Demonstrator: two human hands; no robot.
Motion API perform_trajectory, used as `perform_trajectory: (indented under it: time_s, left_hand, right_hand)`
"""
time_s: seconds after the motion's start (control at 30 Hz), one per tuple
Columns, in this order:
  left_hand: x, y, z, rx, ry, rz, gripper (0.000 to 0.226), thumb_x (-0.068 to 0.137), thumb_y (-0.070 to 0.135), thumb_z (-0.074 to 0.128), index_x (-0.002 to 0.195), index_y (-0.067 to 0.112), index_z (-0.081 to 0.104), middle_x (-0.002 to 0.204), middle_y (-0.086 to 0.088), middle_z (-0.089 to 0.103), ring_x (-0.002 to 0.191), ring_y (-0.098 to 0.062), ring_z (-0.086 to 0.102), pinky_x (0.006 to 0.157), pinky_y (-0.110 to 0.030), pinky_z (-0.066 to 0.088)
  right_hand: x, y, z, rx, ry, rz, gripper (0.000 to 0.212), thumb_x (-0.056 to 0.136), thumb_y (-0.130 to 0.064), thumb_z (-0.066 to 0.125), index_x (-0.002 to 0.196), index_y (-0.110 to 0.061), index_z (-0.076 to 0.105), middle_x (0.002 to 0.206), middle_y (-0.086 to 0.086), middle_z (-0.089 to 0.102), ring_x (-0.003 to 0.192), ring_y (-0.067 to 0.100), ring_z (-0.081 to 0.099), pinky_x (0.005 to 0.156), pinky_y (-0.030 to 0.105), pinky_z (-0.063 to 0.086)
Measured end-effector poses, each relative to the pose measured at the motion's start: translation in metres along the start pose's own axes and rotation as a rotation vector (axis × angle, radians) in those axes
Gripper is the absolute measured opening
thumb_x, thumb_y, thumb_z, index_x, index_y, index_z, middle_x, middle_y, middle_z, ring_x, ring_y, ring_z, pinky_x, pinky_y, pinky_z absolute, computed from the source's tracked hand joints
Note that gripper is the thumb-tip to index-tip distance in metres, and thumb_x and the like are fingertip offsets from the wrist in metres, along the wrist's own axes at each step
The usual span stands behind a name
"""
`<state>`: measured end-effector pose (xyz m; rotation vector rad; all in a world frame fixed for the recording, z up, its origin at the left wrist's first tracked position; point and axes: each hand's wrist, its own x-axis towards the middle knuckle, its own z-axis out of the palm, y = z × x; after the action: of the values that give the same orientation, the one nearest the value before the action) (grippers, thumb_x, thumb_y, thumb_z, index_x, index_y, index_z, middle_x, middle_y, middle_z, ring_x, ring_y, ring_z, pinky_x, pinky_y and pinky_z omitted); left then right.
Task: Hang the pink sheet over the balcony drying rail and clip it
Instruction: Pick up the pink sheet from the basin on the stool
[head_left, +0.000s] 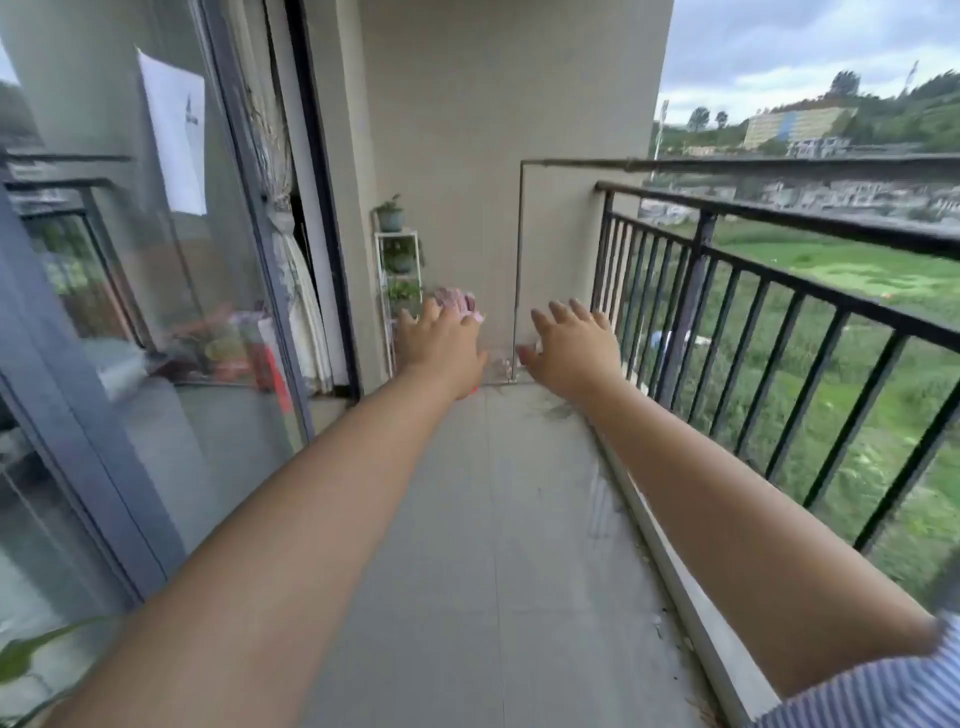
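Note:
Both arms stretch forward along the balcony. My left hand (441, 343) has its fingers spread and holds nothing. My right hand (574, 345) is likewise open and empty. A bundle of pink sheet (460, 301) lies far off by the end wall, partly hidden behind my left fingers. The thin drying rail (727, 165) runs from the end wall to the right, just above the black balcony railing (779, 260), and nothing hangs on it. No clips can be made out.
A glass sliding door (171, 312) with a paper sheet (174, 135) stuck on it lines the left. A white plant shelf (397, 280) stands in the far corner. Grey tiled floor (493, 519) runs between door and railing.

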<state>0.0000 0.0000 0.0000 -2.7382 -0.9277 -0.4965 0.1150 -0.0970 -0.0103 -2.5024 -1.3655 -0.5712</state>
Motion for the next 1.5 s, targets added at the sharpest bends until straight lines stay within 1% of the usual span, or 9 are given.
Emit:
perform_trajectory:
  time_s: [0.1, 0.23, 0.4, 0.53, 0.67, 0.8, 1.1, 1.3, 1.5]
  left_hand:
    - [0.031, -0.011, 0.055, 0.028, -0.121, -0.013, 0.049, 0.092, 0.039, 0.037, 0.135, 0.017, 0.036, 0.143, -0.012, 0.036, 0.138, -0.03, 0.021, 0.108, -0.043, 0.023]
    - [0.101, -0.041, 0.139, 0.007, -0.233, -0.017, 0.047, 0.091, 0.04, 0.036, 0.13, 0.014, 0.041, 0.138, -0.012, 0.041, 0.13, -0.029, 0.031, 0.102, -0.043, 0.03]
    - [0.211, -0.082, 0.217, -0.019, -0.356, 0.02, 0.049, 0.091, 0.04, 0.039, 0.133, 0.014, 0.038, 0.141, -0.01, 0.038, 0.132, -0.028, 0.029, 0.102, -0.042, 0.03]
    - [0.3, -0.108, 0.263, -0.064, -0.385, 0.001, 0.05, 0.091, 0.036, 0.04, 0.134, 0.013, 0.034, 0.146, -0.011, 0.032, 0.136, -0.028, 0.024, 0.104, -0.043, 0.029]
    - [0.391, -0.121, 0.322, -0.038, -0.421, 0.032, 0.049, 0.091, 0.034, 0.039, 0.134, 0.012, 0.033, 0.144, -0.012, 0.034, 0.132, -0.029, 0.029, 0.104, -0.042, 0.029]
    - [0.497, -0.128, 0.391, -0.003, -0.437, 0.048, 0.047, 0.091, 0.036, 0.039, 0.132, 0.012, 0.035, 0.141, -0.012, 0.038, 0.131, -0.028, 0.03, 0.104, -0.041, 0.029]
    - [0.772, -0.183, 0.496, 0.001, -0.397, -0.078, 0.044, 0.09, 0.036, 0.041, 0.126, 0.011, 0.041, 0.134, -0.011, 0.044, 0.129, -0.028, 0.034, 0.102, -0.041, 0.031]
    - [0.924, -0.23, 0.587, 0.009, -0.416, -0.12, 0.048, 0.091, 0.039, 0.04, 0.132, 0.013, 0.037, 0.139, -0.009, 0.04, 0.13, -0.027, 0.032, 0.104, -0.04, 0.03]
    - [1.099, -0.276, 0.681, -0.027, -0.428, -0.088, 0.05, 0.091, 0.039, 0.038, 0.135, 0.015, 0.034, 0.142, -0.01, 0.037, 0.134, -0.027, 0.028, 0.106, -0.042, 0.027]
  right_hand:
    - [0.03, 0.003, 0.06, 0.008, -0.087, 0.005, 0.049, 0.087, -0.043, 0.041, 0.127, -0.014, 0.045, 0.135, 0.011, 0.044, 0.132, 0.029, 0.029, 0.106, 0.043, 0.027]
    - [0.099, 0.008, 0.149, 0.014, -0.209, 0.025, 0.046, 0.087, -0.04, 0.043, 0.124, -0.012, 0.047, 0.136, 0.011, 0.043, 0.131, 0.028, 0.031, 0.105, 0.042, 0.029]
    - [0.208, 0.008, 0.23, 0.018, -0.336, 0.082, 0.048, 0.087, -0.043, 0.042, 0.125, -0.014, 0.044, 0.132, 0.01, 0.046, 0.128, 0.028, 0.034, 0.103, 0.043, 0.03]
    - [0.286, 0.021, 0.28, 0.048, -0.398, 0.123, 0.05, 0.088, -0.043, 0.043, 0.129, -0.014, 0.04, 0.135, 0.009, 0.044, 0.131, 0.028, 0.031, 0.105, 0.043, 0.029]
    - [0.371, 0.045, 0.344, 0.085, -0.417, 0.156, 0.054, 0.088, -0.042, 0.043, 0.134, -0.014, 0.033, 0.141, 0.009, 0.037, 0.135, 0.028, 0.026, 0.109, 0.041, 0.026]
    - [0.476, 0.078, 0.418, 0.091, -0.428, 0.157, 0.053, 0.088, -0.041, 0.044, 0.132, -0.015, 0.035, 0.14, 0.009, 0.038, 0.134, 0.028, 0.027, 0.108, 0.042, 0.025]
    - [0.755, 0.143, 0.542, 0.122, -0.433, 0.069, 0.05, 0.087, -0.039, 0.045, 0.13, -0.015, 0.038, 0.136, 0.01, 0.043, 0.13, 0.03, 0.032, 0.106, 0.041, 0.028]
    - [0.911, 0.16, 0.642, 0.131, -0.449, 0.038, 0.047, 0.084, -0.038, 0.05, 0.124, -0.015, 0.044, 0.134, 0.01, 0.045, 0.129, 0.028, 0.034, 0.106, 0.043, 0.031]
    - [1.078, 0.185, 0.744, 0.123, -0.463, 0.107, 0.045, 0.084, -0.038, 0.046, 0.123, -0.015, 0.045, 0.128, 0.01, 0.049, 0.124, 0.027, 0.039, 0.101, 0.042, 0.033]
